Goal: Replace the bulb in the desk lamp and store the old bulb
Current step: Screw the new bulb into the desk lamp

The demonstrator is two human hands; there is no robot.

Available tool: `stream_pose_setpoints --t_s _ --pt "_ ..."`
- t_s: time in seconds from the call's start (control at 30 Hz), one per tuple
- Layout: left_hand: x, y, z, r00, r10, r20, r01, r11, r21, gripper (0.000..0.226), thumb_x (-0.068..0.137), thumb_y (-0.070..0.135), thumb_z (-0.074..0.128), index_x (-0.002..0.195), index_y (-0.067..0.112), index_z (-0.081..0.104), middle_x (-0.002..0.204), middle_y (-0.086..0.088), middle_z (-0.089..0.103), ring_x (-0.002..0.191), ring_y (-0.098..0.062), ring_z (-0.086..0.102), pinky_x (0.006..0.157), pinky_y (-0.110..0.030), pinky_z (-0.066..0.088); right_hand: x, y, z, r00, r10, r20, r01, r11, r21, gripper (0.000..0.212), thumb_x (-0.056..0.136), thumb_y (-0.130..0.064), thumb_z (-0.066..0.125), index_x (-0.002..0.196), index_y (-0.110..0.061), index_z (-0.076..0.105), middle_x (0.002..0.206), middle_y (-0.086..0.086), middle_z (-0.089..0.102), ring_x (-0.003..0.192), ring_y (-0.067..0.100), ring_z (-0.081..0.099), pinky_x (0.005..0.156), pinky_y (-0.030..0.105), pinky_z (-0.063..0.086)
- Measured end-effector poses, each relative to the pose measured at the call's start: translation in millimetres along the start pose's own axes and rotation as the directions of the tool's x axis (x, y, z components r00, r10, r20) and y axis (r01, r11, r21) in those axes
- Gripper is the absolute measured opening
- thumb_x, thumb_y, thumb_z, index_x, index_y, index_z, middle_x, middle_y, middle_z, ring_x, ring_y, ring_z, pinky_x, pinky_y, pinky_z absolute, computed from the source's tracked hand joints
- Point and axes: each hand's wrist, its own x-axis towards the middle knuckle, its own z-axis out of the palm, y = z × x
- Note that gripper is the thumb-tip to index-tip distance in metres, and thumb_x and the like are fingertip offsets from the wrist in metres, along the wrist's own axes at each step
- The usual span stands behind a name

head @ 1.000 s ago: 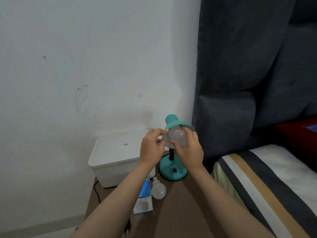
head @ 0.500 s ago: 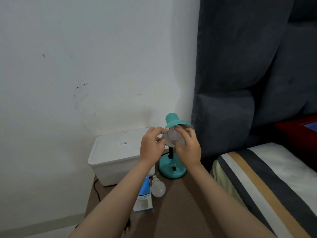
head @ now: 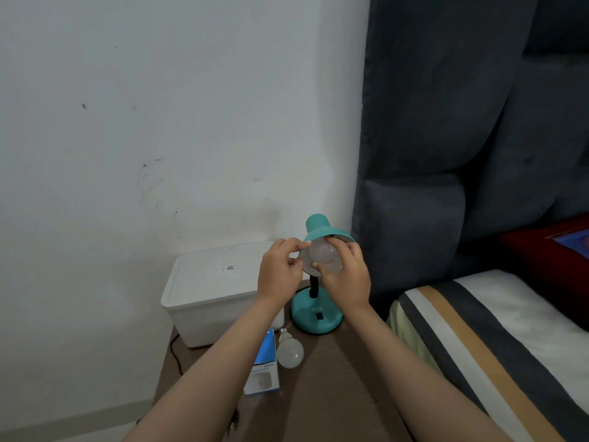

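A teal desk lamp stands on the brown bedside table, its shade tipped toward me. A white bulb sits inside the shade. My right hand wraps its fingers around that bulb from the right and below. My left hand pinches the shade's left rim between thumb and fingers. A second white bulb lies loose on the table in front of the lamp base, beside a blue and white bulb box.
A white lidded plastic box stands left of the lamp against the wall. A black cord runs down the table's left side. A dark grey padded headboard and a bed with a striped cover are to the right.
My right hand's fingers have shifted around the bulb in the shade. The left hand stays on the shade's rim. The lamp and the loose bulb have not moved.
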Motion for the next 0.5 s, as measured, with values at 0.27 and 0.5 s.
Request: stream_pose_setpoints --t_s 0.27,0.5 --pt "1.4 -0.9 -0.9 1.0 -0.02 0.013 0.02 1.0 0.005 0.038 0.078 -0.009 0.057 0.098 0.021 0.068 0.094 -0.004 0.063 0.086 -0.009 0.061 0.07 -0.015 0.052 1.8 0.9 0.5 0.999 -0.021 0.034 0.022 0.999 -0.037 0.052 0.075 -0.02 0.075 0.123 -0.021 0.055 0.121 0.001 0.052 0.103 0.019 0.057 0.073 0.022 0.046" --pt "0.9 2.1 -3.0 0.999 -0.045 0.022 0.044 0.998 0.051 0.045 0.077 -0.009 0.051 0.101 0.025 0.066 0.098 -0.001 0.064 0.086 -0.006 0.06 0.072 -0.029 0.055 1.1 1.8 -2.5 0.994 -0.067 0.088 0.076 0.992 -0.103 0.052 0.08 -0.014 0.067 0.129 -0.022 0.05 0.128 0.008 0.044 0.103 0.025 0.057 0.07 0.029 0.052"
